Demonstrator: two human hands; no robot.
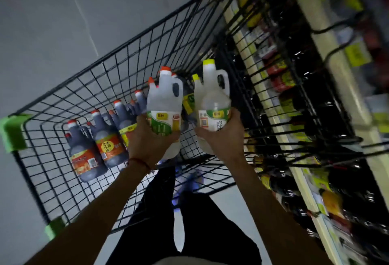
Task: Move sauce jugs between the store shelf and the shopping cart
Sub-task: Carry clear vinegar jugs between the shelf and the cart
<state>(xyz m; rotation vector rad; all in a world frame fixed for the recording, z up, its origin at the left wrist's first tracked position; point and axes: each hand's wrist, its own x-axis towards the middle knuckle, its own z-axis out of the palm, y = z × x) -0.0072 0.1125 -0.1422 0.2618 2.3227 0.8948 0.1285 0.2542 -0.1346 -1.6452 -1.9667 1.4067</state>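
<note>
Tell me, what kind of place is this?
Probably a grocery store aisle. A wire shopping cart holds dark sauce jugs, the shelf beside it carries rows of bottles with yellow tags, and the left hand and right hand each grip a clear jug.

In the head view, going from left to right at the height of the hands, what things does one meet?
Green cart corner → dark jugs with red caps → left hand holding the orange-capped clear jug → right hand holding the yellow-capped clear jug → store shelf.
</note>
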